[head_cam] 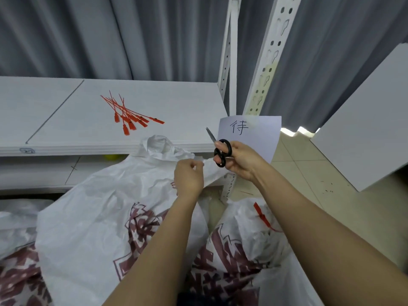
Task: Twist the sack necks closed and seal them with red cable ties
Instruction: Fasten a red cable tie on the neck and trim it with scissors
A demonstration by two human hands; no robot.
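Red cable ties (pixel 129 117) lie beyond and left of the left hand (pixel 188 177), which seemingly pinches the sack neck (pixel 164 149); right hand (pixel 241 161) grips scissors (pixel 221 153).

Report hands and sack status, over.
Left hand pinches untied sack neck. Right hand grips black scissors. Spare red cable ties on shelf. Neighbouring sack already tied.

The left hand (pixel 188 177) and right hand (pixel 241 161) are bare. The left forearm (pixel 159 250) and right forearm (pixel 320 228) are bare too, smooth from the wrists back to the frame's lower edge. Behind the hands, low between the forearms, shows a dark patch (pixel 194 299); whether it is clothing cannot be told.
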